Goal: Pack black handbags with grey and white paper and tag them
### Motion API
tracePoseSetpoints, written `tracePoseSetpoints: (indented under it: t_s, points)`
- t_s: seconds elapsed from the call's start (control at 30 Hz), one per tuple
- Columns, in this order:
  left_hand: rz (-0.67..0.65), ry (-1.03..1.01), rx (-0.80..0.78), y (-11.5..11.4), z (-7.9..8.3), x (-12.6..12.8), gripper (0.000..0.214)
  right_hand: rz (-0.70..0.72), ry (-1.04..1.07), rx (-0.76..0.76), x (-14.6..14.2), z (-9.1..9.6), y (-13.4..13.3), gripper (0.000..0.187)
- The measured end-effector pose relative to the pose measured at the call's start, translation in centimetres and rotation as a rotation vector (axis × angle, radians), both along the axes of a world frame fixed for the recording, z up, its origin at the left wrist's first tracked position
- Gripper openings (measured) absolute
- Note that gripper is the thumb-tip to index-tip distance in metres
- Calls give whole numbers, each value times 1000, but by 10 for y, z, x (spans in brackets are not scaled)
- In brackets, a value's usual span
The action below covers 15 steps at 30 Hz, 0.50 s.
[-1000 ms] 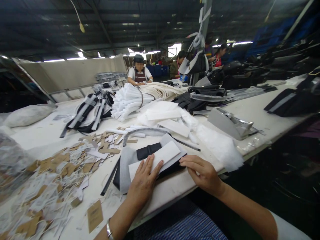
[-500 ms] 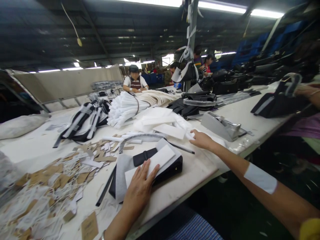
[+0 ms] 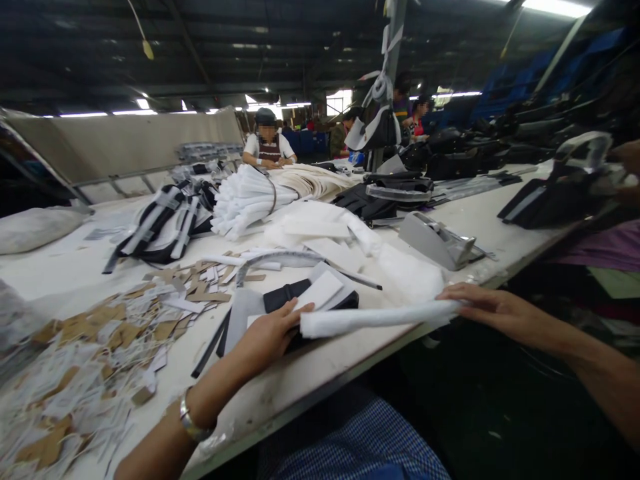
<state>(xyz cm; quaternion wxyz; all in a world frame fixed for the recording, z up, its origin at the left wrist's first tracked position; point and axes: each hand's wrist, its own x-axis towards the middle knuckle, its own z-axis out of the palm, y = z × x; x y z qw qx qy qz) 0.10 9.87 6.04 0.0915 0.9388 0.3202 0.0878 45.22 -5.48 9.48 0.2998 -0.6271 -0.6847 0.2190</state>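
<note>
On my feed I have the left hand (image 3: 273, 330) back upward, fingers stretched toward the right and partly hidden, its forearm (image 3: 160, 443) slanting up from the lower left, while the right hand (image 3: 480, 307), well apart, pinches with fingers pointing left, the right forearm (image 3: 590, 363) trailing off rightward.

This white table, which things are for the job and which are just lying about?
Seem part of the job:
- long white strip, in the right hand
- black bag, under the left hand
- white pad on the bag

Untouched, maybe just lying about:
- brown and white tags
- grey tape dispenser
- wrapped black straps
</note>
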Motion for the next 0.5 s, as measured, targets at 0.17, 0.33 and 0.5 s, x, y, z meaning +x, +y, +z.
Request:
tracePoseSetpoints:
  t_s: [0.17, 0.33, 0.5]
  points:
    - [-27, 52, -103, 7, 23, 0, 65, 184, -50, 129, -78, -23, 15, 29]
    - [-38, 70, -130, 3, 31, 2, 55, 56, 0, 362, -145, -55, 49, 19]
    - [4, 72, -103, -9, 35, 6, 64, -54, 24, 604, -183, -83, 70, 13]
